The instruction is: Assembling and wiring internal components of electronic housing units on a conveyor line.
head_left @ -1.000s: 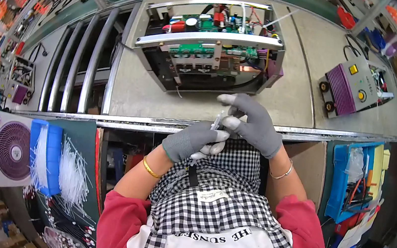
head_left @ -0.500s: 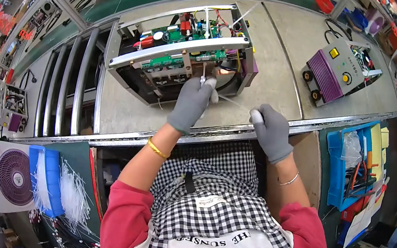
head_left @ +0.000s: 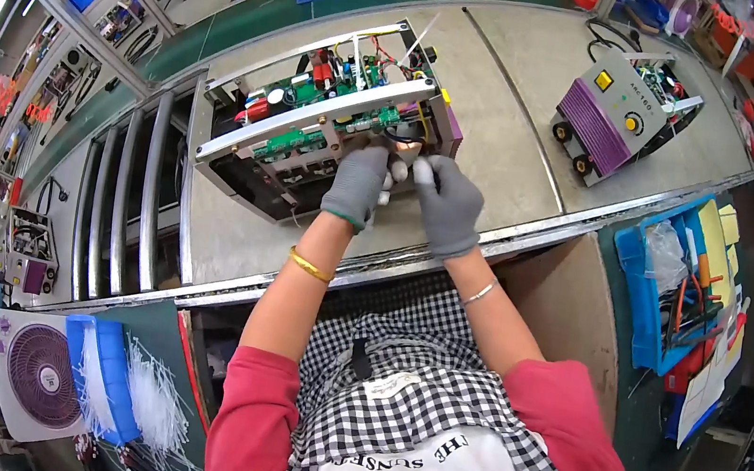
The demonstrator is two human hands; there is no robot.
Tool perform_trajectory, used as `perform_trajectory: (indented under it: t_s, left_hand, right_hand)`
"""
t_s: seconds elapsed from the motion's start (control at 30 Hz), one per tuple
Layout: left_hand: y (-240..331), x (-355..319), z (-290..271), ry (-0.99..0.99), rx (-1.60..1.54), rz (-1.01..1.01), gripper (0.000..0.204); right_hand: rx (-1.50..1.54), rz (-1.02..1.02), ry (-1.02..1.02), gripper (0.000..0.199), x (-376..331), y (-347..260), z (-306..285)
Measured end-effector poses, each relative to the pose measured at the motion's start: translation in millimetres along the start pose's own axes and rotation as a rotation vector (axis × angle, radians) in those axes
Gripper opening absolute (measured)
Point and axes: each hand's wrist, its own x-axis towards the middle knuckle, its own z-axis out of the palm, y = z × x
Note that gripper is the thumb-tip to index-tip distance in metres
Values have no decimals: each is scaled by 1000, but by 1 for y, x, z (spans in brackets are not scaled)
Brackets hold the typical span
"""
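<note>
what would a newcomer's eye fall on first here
Probably the big machine in the upper middle of the bench, its green boards bare, with the gloved left hand and right hand close together at its near side. Next might be the small purple-sided machine on the bench to its right, then the fan at lower left, beside a blue bin.

Bright light covers the workbench (head_left: pixel 503 168); fisheye edges curve into black.

The bench (head_left: pixel 504 171) is grey and metal-edged. On it stand an open chassis (head_left: pixel 316 120) and, well apart to its right, a purple-sided unit (head_left: pixel 617 115).
</note>
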Motion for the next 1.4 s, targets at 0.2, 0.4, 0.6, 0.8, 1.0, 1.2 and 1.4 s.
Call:
perform_trajectory:
  t_s: [0.2,0.4,0.6,0.8,1.0,1.2,1.4]
  left_hand:
    - [7,14,6,-126,-434,-53,19]
    - [-2,13,29,158,-612,49,15]
    - [-19,-9,47,332,-619,243,17]
    - [-37,-21,35,421,-337,531,22]
    - [-45,-4,11,245,5,536,23]
    - [-40,-13,10,108,-48,519,22]
    - [-28,-22,-9,-72,-320,222,28]
  right_hand:
    - [-48,35,1,23,6,9,13]
    - [-113,69,-68,26,10,6,8]
    - [-137,60,-216,28,16,2,-5]
    - [-143,-9,-243,24,21,-1,-6]
    - [-109,5,-270,18,22,-7,-12]
    - [-72,34,-293,20,22,-9,-16]
    - [-1,37,-264,22,19,-6,-16]
